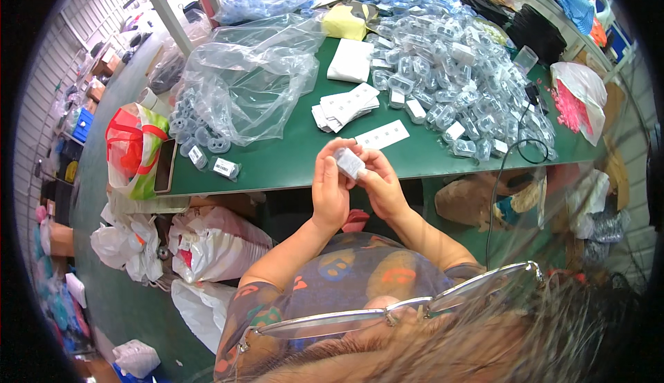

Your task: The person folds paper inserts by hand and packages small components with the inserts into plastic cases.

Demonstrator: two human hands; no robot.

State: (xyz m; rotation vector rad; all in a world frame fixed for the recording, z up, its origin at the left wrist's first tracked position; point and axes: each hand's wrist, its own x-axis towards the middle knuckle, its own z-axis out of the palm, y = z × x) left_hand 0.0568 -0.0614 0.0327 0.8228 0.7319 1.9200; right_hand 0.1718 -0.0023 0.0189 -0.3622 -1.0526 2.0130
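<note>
A small clear plastic package with a white label is held up in front of the table's near edge. My left hand is closed around its left side, fingers up. From the other side my right hand pinches its lower right corner. Just beyond the hands a white label strip with small printed squares lies on the green table. Behind it is a loose stack of white label sheets. To the right spreads a large heap of small clear plastic packages, some with white labels.
At the left lie clear ring-shaped pieces, two labelled packets and a large clear bag. A phone-like dark slab leans by a colourful bag. A black cable hangs over the right edge. Pink pieces spill from a bag.
</note>
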